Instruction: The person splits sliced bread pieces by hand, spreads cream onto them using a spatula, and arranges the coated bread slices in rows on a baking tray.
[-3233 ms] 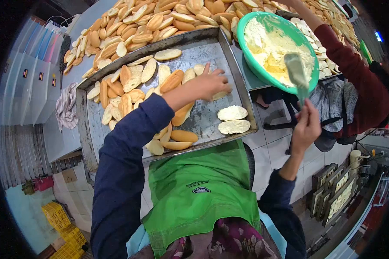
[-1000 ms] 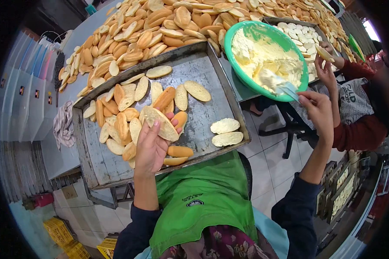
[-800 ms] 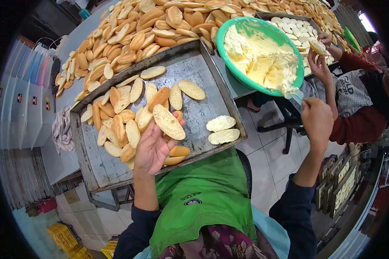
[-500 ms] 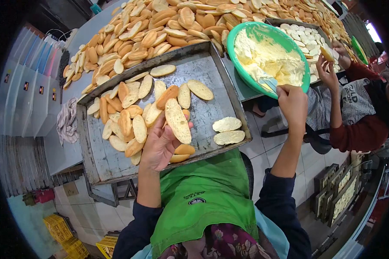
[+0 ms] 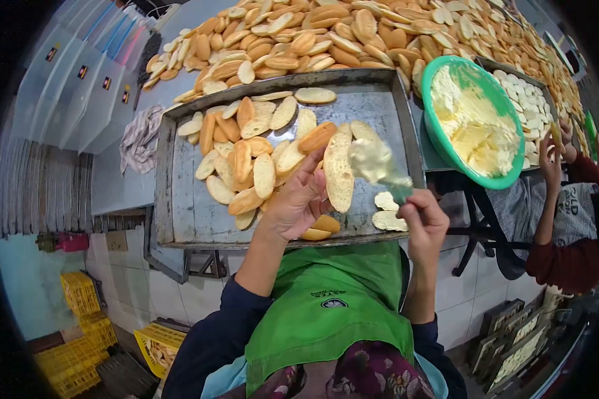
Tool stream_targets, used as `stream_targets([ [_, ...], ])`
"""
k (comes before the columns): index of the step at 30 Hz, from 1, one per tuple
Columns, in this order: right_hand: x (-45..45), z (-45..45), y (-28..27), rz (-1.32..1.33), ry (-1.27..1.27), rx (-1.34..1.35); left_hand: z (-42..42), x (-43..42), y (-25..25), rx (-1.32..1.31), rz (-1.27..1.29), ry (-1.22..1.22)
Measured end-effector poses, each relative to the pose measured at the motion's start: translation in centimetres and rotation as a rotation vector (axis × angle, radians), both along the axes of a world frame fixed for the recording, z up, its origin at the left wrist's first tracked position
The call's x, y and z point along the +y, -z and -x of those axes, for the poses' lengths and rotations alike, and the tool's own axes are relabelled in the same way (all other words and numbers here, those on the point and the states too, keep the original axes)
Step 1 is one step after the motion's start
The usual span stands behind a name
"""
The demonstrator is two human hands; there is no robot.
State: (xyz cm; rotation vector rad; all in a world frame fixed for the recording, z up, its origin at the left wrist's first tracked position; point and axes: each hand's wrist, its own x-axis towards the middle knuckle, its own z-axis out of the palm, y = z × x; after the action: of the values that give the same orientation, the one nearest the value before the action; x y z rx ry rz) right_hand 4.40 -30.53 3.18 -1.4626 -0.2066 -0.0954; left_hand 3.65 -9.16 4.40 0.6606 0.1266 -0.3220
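My left hand (image 5: pixel 298 203) grips a halved slice of bread (image 5: pixel 339 171), its cut face turned up, over a metal tray (image 5: pixel 165 199). In my right hand (image 5: pixel 424 219) is a spatula (image 5: pixel 399 189) with a greenish handle, its blade loaded with pale cream (image 5: pixel 371 161) close beside the slice. Loose bread halves (image 5: pixel 243 159) lie heaped in the tray's left and middle. Two cream-covered slices (image 5: pixel 390 221) lie at its right front corner, partly behind my right hand. The green bowl (image 5: pixel 432 126) of cream stands right of the tray.
A large pile of bread halves (image 5: pixel 299 40) covers the table behind the tray. Another tray of coated slices (image 5: pixel 522 100) is at the right, where a co-worker's hand (image 5: pixel 550 156) holds a piece. A cloth (image 5: pixel 140 139) lies left. Yellow crates (image 5: pixel 80 292) stand on the floor.
My right hand has brought the spatula from the bowl down to the bread slice, now with cream on its blade. My left hand still holds the slice. The whole view has shifted.
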Motion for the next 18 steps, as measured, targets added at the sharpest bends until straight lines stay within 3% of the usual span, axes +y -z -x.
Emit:
stream_targets([
  [3, 1.2, -0.2, 0.3, 0.216, -0.067, -0.166, 0.5, 0.5, 0.4, 0.026, 0.007, -0.035],
  [7, 1.5, -0.1, 0.5, 0.243, -0.068, -0.147, 0.7, 1.1, 0.6, 0.003, 0.065, -0.104],
  [9, 0.6, -0.5, 0.5, 0.496, 0.007, -0.319, 0.7, 1.5, 0.5, -0.021, 0.105, -0.129],
  [14, 0.1, -0.4, -0.5, 0.384, 0.099, -0.176, 0.8, 1.9, 0.0, -0.083, -0.203, -0.233],
  [16, 0.3, -0.3, -0.5, 0.421, -0.082, -0.244, 0.7, 1.9, -0.2, -0.056, -0.192, -0.262],
  [18, -0.1, -0.5, 0.2, 0.453, -0.109, -0.232, 0.6, 2.1, -0.4, -0.036, -0.184, -0.297],
])
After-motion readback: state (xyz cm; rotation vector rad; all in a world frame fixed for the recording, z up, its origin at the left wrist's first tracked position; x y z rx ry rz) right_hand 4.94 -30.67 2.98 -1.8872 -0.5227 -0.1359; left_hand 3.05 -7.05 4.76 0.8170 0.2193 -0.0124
